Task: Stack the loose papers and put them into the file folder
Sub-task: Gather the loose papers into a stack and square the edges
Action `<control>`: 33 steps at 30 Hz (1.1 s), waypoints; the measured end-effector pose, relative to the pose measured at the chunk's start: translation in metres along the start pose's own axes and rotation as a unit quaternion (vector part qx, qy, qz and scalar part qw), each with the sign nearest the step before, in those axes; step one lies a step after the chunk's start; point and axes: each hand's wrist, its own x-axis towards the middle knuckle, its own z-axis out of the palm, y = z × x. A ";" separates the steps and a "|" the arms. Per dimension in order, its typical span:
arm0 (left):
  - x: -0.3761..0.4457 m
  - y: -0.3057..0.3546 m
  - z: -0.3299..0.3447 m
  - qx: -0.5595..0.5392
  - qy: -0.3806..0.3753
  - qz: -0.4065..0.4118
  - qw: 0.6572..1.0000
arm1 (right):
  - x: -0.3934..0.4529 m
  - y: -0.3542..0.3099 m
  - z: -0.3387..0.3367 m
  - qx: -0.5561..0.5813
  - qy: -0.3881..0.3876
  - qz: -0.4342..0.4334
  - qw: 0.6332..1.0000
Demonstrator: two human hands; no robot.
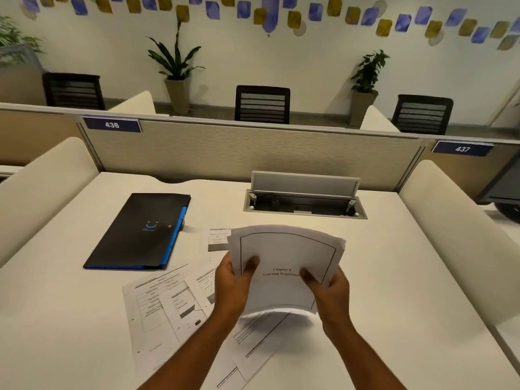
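I hold a stack of white papers point(284, 254) above the desk, its top sheet framed by a black border with a chapter title. My left hand point(235, 282) grips the stack's left edge and my right hand point(326, 288) grips its right edge, thumbs on top. Several loose printed sheets point(160, 302) lie spread on the desk below and left of my hands, and another sheet point(216, 239) peeks out behind the stack. The black file folder point(138, 235) with a blue edge lies shut at the desk's left, apart from the papers.
A white desk point(394, 291) has cream side dividers and a fabric back panel. An open cable box point(304, 202) is set into the desk behind the stack. Chairs and potted plants stand beyond the partition.
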 end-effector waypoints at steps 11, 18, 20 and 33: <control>0.006 -0.003 -0.003 0.007 0.016 0.023 1.000 | 0.005 0.003 0.001 -0.058 -0.009 -0.021 0.998; 0.015 -0.013 -0.004 0.041 0.004 0.007 0.999 | 0.010 0.005 0.012 -0.051 -0.001 0.014 0.999; 0.015 -0.015 -0.012 0.047 0.042 0.022 0.998 | 0.014 0.003 0.013 0.022 0.035 0.061 0.997; 0.022 -0.024 -0.054 -0.087 0.001 -0.133 0.987 | 0.007 0.007 -0.014 0.255 -0.012 0.200 0.946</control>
